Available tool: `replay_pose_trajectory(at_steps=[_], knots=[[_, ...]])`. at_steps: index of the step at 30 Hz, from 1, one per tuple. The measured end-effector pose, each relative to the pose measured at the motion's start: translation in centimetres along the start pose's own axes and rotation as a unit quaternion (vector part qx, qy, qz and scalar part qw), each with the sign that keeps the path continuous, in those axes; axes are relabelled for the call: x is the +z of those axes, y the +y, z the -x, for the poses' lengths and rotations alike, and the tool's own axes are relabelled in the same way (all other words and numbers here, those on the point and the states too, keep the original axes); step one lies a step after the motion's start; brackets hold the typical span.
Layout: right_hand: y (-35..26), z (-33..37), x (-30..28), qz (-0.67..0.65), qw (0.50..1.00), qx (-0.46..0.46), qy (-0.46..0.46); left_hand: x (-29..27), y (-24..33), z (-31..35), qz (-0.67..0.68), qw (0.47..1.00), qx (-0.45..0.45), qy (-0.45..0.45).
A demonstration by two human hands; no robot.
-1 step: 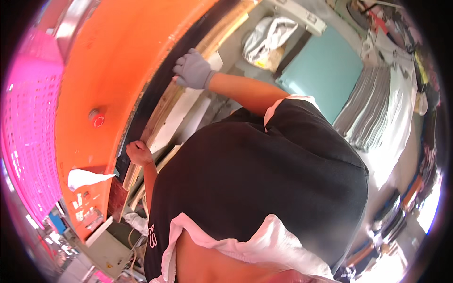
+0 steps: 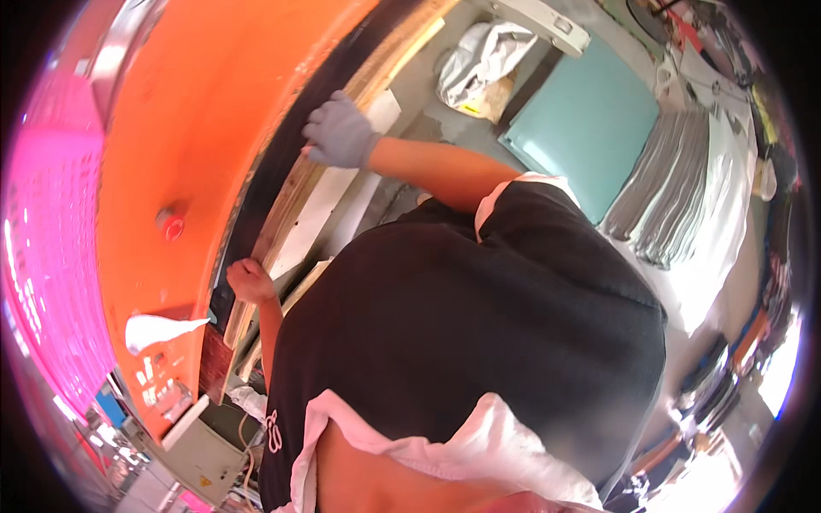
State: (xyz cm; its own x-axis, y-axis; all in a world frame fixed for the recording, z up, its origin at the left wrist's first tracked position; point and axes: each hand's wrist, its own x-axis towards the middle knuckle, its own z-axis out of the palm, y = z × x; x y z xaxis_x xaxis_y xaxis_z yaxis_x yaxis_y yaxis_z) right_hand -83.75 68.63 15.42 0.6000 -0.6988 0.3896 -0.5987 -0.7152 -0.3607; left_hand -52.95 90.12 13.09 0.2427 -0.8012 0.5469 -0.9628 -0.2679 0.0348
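Note:
My right hand (image 2: 342, 131), in a grey glove, rests at the long wooden edge (image 2: 284, 209) below a large orange machine panel (image 2: 205, 103). Its fingers curl over toward the dark strip (image 2: 267, 175) between wood and panel. Further down the same edge is my left hand (image 2: 250, 280), bare and closed, its fingertips against the dark strip. Whatever either hand may be gripping is hidden by the fingers. A red push button (image 2: 174, 227) sticks out of the orange panel, and a white tapering piece (image 2: 162, 332) hangs near its lower end.
To the left stands a pink perforated panel (image 2: 56, 231). At right lie a teal flat surface (image 2: 586, 124) and a stack of grey sheets (image 2: 671, 184). A white bag (image 2: 487, 64) sits behind my right arm. A grey box (image 2: 201, 457) is at lower left.
My right hand has shifted slightly left along with a small tilt of the view. My left hand stays at nearly the same place on the edge.

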Motion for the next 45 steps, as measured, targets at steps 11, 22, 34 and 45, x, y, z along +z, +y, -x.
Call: replay_pose_trajectory(at_steps=[11, 22, 34, 45], knots=[[-1.0, 5.1, -2.0, 0.002, 0.999, -0.006, 0.041, -0.4, -0.4, 3.4, -0.004, 0.996, -0.045, -0.072], [-2.0, 10.9, -3.0, 0.02, 0.999, 0.03, -0.011, -2.9, 2.3, 7.5, 0.047, 0.988, -0.055, -0.133], [-3.8, 34.0, -7.0, 0.043, 0.964, -0.002, 0.262, -15.0, 16.9, 27.4, 0.098, 0.99, 0.026, -0.099], [-6.2, 44.8, -13.6, -0.038, 0.987, 0.04, 0.15, -20.8, 23.7, 42.5, 0.203, 0.975, -0.006, -0.089]])
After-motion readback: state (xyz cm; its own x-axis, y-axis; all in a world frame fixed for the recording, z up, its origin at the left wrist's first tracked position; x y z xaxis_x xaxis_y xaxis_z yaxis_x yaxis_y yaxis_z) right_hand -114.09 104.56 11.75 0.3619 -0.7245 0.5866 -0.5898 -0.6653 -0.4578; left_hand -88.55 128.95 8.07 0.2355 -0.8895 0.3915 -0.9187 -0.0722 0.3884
